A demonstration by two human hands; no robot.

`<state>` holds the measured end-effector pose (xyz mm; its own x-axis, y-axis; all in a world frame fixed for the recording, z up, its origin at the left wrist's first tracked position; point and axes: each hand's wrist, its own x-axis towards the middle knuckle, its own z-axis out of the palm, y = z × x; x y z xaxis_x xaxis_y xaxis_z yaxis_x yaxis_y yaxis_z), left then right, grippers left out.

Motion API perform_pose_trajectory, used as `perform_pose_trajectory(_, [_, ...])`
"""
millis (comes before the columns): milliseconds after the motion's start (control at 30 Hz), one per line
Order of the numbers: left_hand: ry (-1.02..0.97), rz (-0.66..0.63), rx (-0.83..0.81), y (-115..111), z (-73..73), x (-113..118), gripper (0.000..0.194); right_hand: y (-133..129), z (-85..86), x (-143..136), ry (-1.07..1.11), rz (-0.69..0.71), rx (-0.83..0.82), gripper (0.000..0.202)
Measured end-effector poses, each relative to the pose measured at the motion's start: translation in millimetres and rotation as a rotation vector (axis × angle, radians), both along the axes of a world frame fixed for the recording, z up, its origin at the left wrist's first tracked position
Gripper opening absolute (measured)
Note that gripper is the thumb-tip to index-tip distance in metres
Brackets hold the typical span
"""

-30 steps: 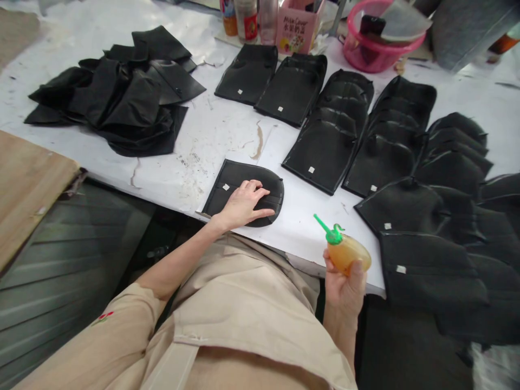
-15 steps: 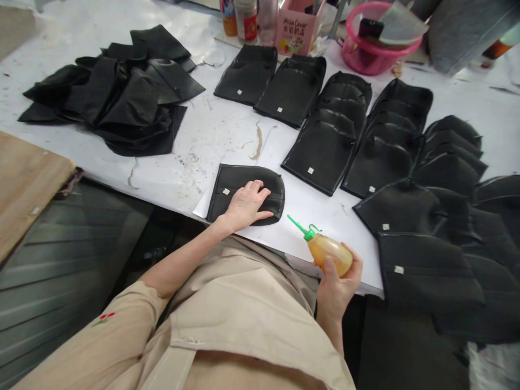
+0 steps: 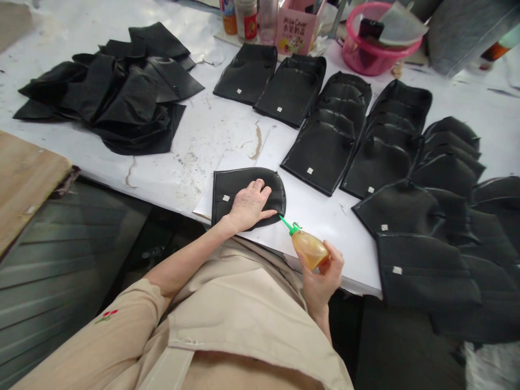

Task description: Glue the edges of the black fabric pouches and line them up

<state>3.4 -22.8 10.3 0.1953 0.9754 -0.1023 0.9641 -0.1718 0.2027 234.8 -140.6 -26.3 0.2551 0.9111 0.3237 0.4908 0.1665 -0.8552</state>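
Observation:
A flat black piece (image 3: 223, 184) with one rounded end and a small white label lies at the table's front edge. My left hand (image 3: 249, 206) rests flat on it, fingers spread towards its rounded end. My right hand (image 3: 325, 279) is wrapped round a squeeze bottle (image 3: 311, 249) of amber liquid with a green nozzle. The bottle is tilted, and its nozzle tip is at the curved edge of the black piece, close by my left thumb. Whether liquid is coming out cannot be seen.
Rows of similar black pieces (image 3: 320, 151) overlap across the right side of the white-covered table (image 3: 227, 127). A loose heap of black pieces (image 3: 117, 92) lies at the back left. At the back stand a pink basket (image 3: 365, 59), a pink box (image 3: 294, 32) and several bottles.
My right hand has brought the bottle left and up, so its nozzle now meets the black piece's edge. The black piece has turned slightly under my left hand.

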Motion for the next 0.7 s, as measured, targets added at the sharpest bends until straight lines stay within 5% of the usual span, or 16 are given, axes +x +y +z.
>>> perform_pose_trajectory(700, [0.039, -0.011, -0.009, -1, 1.2, -1, 0.049, 2, 12.4, -4, -0.201, 0.088, 0.154, 0.062])
